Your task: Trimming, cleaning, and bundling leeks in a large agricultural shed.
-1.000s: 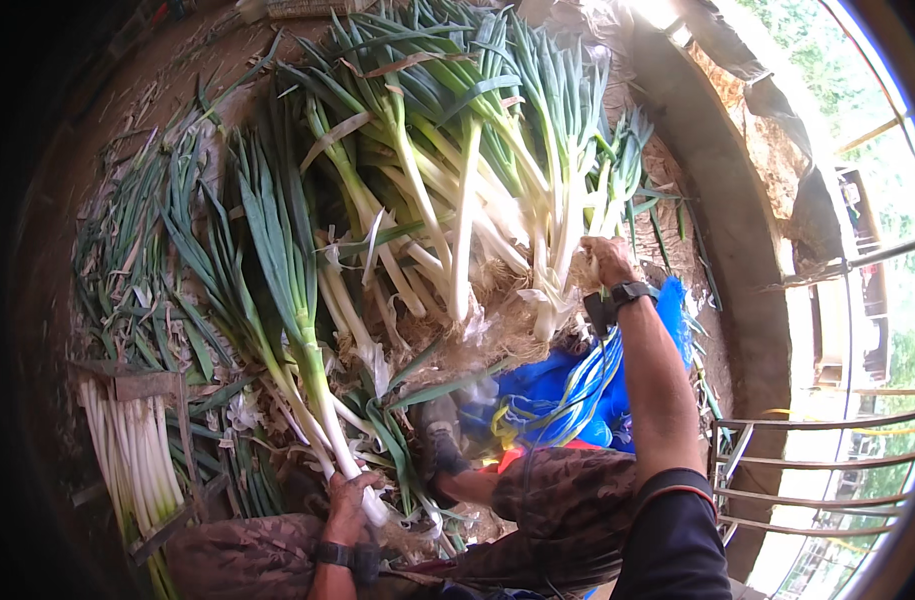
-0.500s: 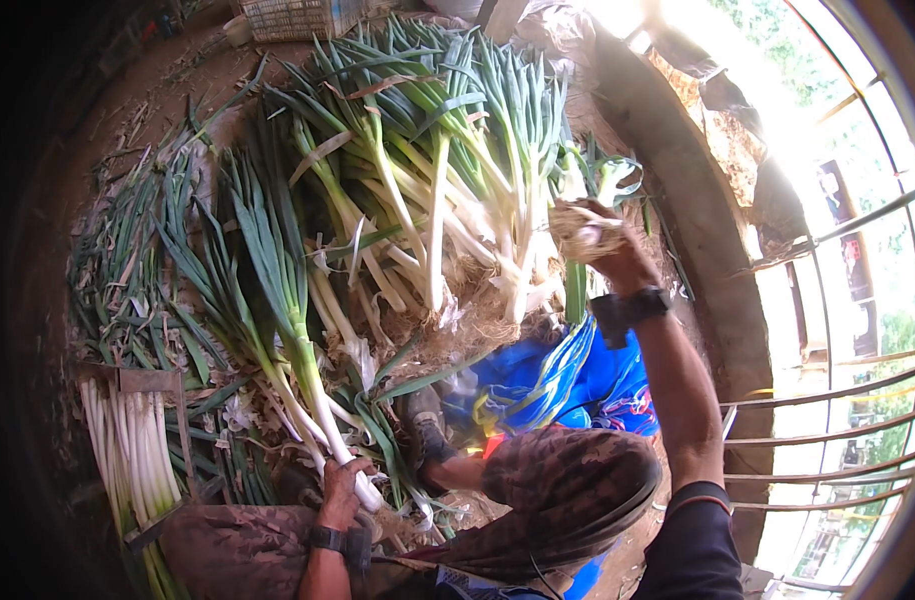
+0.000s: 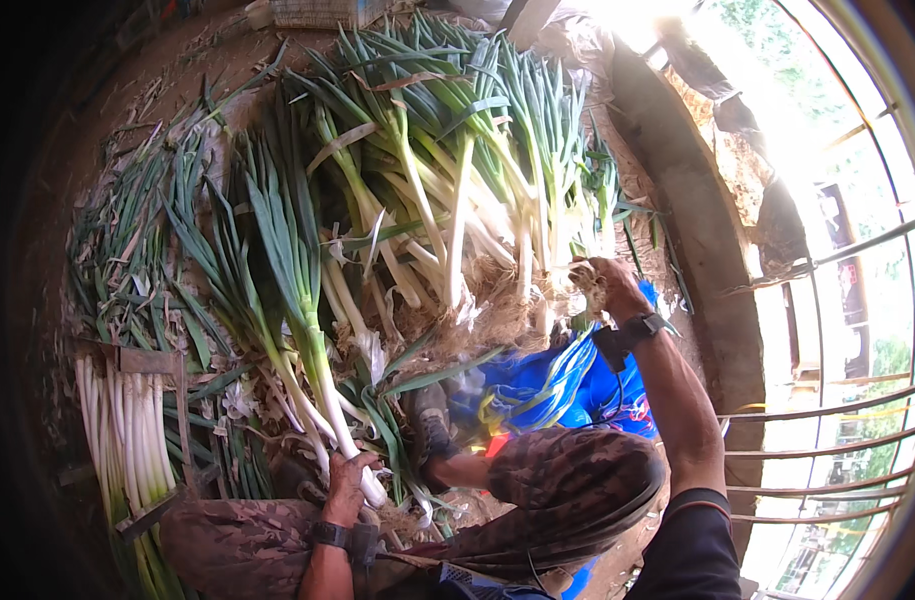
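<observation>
My left hand point(image 3: 345, 482) is closed round the white lower stalk of a long green onion point(image 3: 322, 375), which lies slantwise with its leaves pointing away from me. More onions lie beside it on the left. At the right end of a big pile of green onions point(image 3: 457, 190), my right hand point(image 3: 617, 290) is closed at the root end of another green onion point(image 3: 605, 215), whose leaves point away. My fingers partly hide its roots. The pile's shaggy roots face me.
Trimmed white stalks point(image 3: 127, 430) sit in a metal holder point(image 3: 145, 360) at left. Cut leaves point(image 3: 137, 240) litter the ground behind it. A blue bag with striped ties point(image 3: 547, 375) lies near my knee. A low wall point(image 3: 677, 180) and metal bars point(image 3: 827, 405) run along the right.
My right hand has come down nearer to me, and the onion in it has swung from end-on to lying beside the pile. My left hand keeps its hold.
</observation>
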A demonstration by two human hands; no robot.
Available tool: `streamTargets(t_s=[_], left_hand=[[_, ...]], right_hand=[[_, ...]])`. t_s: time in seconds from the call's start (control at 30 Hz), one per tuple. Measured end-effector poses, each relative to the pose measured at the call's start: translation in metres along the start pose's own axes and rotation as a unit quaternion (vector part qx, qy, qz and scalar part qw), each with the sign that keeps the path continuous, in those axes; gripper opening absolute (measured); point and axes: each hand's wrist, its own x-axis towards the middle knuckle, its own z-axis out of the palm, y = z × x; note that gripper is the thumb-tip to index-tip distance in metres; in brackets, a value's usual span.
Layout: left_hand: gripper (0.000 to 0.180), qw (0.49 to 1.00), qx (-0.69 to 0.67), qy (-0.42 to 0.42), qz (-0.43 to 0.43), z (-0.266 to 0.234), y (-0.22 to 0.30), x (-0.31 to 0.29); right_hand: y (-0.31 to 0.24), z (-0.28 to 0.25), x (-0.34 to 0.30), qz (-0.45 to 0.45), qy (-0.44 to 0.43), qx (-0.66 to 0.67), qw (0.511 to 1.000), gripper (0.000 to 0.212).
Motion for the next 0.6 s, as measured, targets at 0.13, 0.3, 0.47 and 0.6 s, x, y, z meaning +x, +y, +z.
streamTargets(t_s=[0.13, 0.3, 0.47, 0.6], left_hand=[[0.043, 1.0, -0.005, 0.015, 0.0, 0.0, -0.001, -0.003], [0.043, 1.0, -0.004, -0.015, -0.002, 0.013, -0.011, 0.009], [0.043, 1.0, -0.004, -0.007, -0.009, 0.004, -0.011, 0.007], [0.045, 1.0, -0.011, 0.003, 0.0, -0.011, -0.016, 0.009]], right_hand=[[0.011, 0.061, 0.035, -0.076, 0.116, -0.255, 0.957, 0.021], [0.086, 0.081, 0.082, -0.016, 0.252, -0.136, 0.958, 0.018], [0.061, 0.06, 0.069, 0.101, 0.093, 0.15, 0.979, 0.018], [-0.015, -0.008, 0.03, 0.06, -0.024, 0.122, 0.99, 0.044]])
